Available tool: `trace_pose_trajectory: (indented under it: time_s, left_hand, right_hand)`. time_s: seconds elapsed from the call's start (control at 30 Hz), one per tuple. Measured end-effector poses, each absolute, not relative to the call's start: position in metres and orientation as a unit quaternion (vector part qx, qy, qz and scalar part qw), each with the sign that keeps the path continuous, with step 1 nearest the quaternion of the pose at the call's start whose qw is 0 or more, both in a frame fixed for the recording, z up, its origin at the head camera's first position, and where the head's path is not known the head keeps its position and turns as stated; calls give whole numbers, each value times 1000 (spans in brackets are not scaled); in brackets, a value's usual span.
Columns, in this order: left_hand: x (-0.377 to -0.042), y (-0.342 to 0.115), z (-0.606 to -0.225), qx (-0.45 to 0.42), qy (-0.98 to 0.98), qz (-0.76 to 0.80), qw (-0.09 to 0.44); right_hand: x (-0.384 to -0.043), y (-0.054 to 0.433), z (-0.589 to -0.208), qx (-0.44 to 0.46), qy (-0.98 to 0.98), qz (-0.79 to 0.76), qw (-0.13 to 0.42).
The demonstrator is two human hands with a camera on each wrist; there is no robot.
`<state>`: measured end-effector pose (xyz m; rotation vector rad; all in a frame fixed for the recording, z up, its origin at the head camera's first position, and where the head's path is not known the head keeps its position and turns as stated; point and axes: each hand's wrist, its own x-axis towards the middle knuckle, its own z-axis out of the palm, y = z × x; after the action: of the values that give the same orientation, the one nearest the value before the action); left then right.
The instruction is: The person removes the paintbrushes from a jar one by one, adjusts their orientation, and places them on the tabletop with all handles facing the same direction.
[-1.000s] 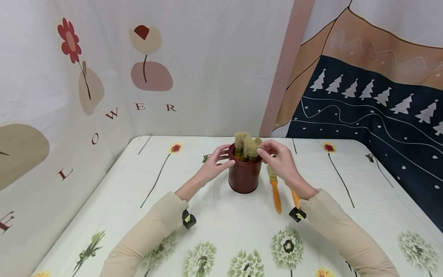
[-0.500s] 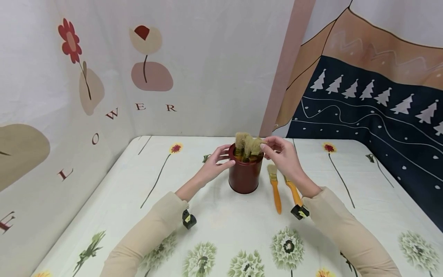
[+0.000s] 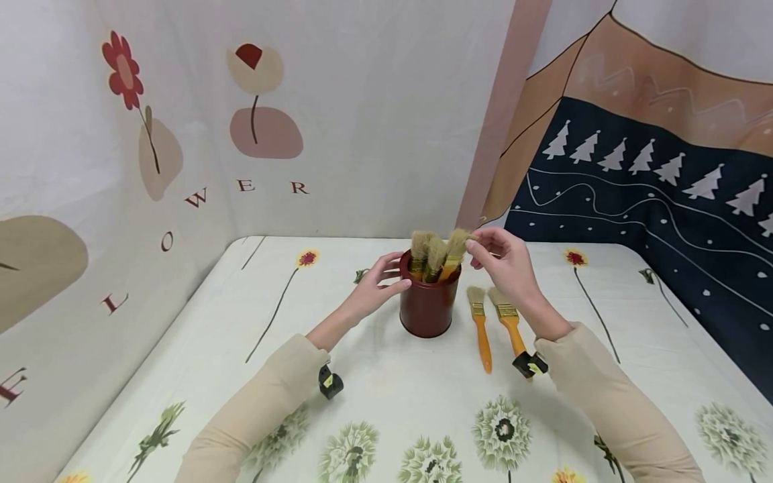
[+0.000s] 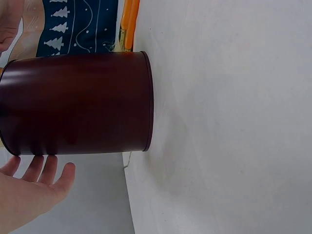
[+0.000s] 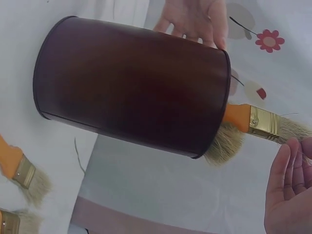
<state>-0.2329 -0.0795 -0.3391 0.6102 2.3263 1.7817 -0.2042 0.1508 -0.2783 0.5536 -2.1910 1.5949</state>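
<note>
A dark red can (image 3: 425, 312) stands upright on the table, with three paintbrushes in it, bristles up. My right hand (image 3: 506, 267) pinches the bristles of the rightmost paintbrush (image 3: 453, 259), which leans right and has risen partly out of the can. In the right wrist view, its metal ferrule (image 5: 264, 122) and part of its orange handle show beyond the rim. The other two paintbrushes, one at the left (image 3: 419, 255) and one in the middle (image 3: 435, 256), stay inside. My left hand (image 3: 374, 287) rests its fairly straight fingertips against the can's left side near the rim, thumb in front.
Two orange-handled paintbrushes lie to the can's right: a narrower one (image 3: 481, 335) and a wider one (image 3: 509, 320), partly below my right wrist. A white floral cloth (image 3: 374, 376) covers the table. Printed curtains (image 3: 374, 134) hang behind and at the sides.
My right hand has moved up and to the right, drawing the rightmost paintbrush higher in the can. The wider brush on the table has come into fuller view. My left hand stays put.
</note>
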Motion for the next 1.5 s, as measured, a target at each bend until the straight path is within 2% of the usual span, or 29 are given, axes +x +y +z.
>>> trace_pose_trajectory:
  time_s: [0.6,1.5]
  left_hand:
    - [-233,-80,-338,200,775,595,77]
    - [-231,-80,-337,211,769,598,79]
  right_hand:
    - [-220,171,-282,187,-695,652,239]
    - [-213,195,-261,240,-549,740,307]
